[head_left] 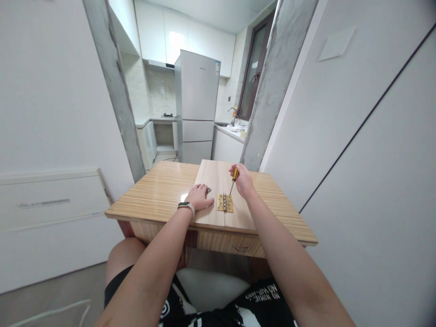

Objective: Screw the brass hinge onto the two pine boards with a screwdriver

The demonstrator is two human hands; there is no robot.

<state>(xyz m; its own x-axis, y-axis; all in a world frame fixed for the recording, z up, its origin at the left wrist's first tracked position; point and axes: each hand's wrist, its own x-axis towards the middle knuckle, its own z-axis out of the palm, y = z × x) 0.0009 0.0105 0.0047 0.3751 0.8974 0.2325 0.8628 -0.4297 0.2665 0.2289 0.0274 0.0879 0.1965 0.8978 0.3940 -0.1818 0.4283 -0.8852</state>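
Two pale wooden boards, the left board [207, 175] and the right board [240, 220], lie side by side on the table. A brass hinge [225, 203] spans the seam between them. My right hand [243, 180] is closed around the yellow and black handle of a screwdriver [235, 175], whose tip points down at the hinge's upper right part. My left hand [200, 197] lies with fingers spread on the left board, left of the hinge. Small dark metal pieces [208, 191], probably screws, show beside its fingers.
The boards rest on a striped wooden table [160, 190] with a drawer handle [240, 248] at its front. A white wall stands on each side. Beyond the table are a fridge [199, 86] and a counter with a sink [223, 124].
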